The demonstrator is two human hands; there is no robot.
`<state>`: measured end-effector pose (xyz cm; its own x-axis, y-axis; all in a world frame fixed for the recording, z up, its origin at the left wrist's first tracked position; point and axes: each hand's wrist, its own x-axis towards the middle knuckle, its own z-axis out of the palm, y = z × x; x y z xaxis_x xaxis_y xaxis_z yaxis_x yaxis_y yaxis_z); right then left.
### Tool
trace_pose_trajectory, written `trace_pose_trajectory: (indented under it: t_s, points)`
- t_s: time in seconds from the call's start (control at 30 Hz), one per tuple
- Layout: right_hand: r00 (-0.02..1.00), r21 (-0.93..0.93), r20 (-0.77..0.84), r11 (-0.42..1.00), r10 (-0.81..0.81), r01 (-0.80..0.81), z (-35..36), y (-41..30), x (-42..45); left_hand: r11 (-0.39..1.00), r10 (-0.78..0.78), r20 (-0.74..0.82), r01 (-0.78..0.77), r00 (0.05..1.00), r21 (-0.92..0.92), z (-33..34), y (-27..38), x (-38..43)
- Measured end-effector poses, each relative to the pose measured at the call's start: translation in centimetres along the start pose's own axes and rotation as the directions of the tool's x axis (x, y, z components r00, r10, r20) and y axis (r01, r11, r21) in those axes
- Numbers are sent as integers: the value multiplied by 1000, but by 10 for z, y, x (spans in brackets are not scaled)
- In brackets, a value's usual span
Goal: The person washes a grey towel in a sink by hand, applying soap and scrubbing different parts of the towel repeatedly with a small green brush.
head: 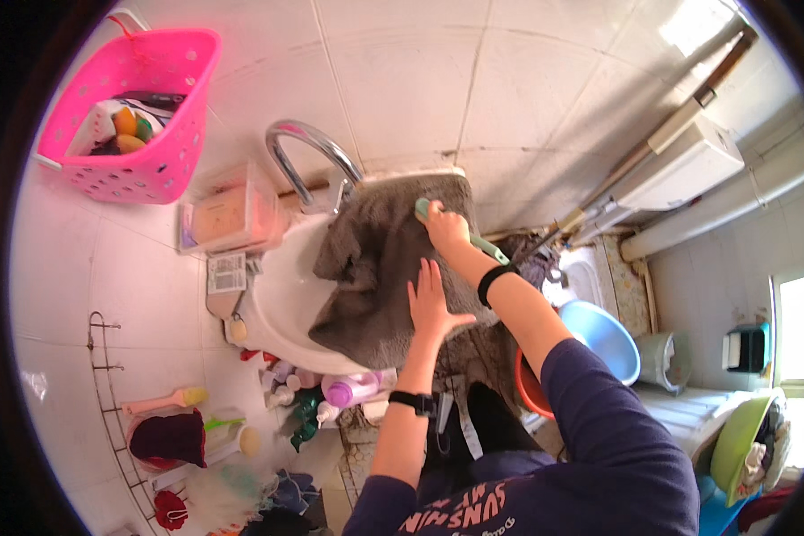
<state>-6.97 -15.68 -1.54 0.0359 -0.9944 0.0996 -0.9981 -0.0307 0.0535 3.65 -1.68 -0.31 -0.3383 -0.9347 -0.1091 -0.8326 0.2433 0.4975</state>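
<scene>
A dark grey-brown fleecy cloth [392, 241] lies draped over the right part of the white washbasin [288, 295] and its edge, bunched up towards the bowl. With my right hand [447, 231] I hold a pale green scrubbing brush [488, 248] against the upper part of the cloth; its handle sticks out past my wrist, and its underside is hidden. My left hand [431, 305] rests flat on the cloth just below, fingers spread and gripping nothing. A curved chrome faucet [315, 144] stands at the back of the basin, beside the cloth.
A pink basket [191, 127] hangs on the wall at upper left, above a clear plastic box [268, 214]. Bottles [352, 388] stand below the basin. A blue basin [603, 342] and a red one [534, 395] are at my right. A wire rack [110, 395] hangs at lower left.
</scene>
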Motion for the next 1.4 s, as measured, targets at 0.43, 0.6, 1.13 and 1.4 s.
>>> trace_pose_trajectory:
  t_s: [0.43,0.6,1.13,1.4]
  points:
    - [939,72,337,996,-70,49,-48,-3,-166,978,-5,86,-13,996,208,-18,-20,-1]
    - [992,-6,126,1000,-27,28,-15,-16,-98,979,31,107,-52,994,196,-26,-23,-5]
    - [926,57,376,998,-43,23,-47,-20,-189,958,-21,274,-59,962,280,-32,-35,1]
    - [979,25,192,996,75,-81,-26,-16,-65,943,5,286,-100,958,318,-30,-29,-4]
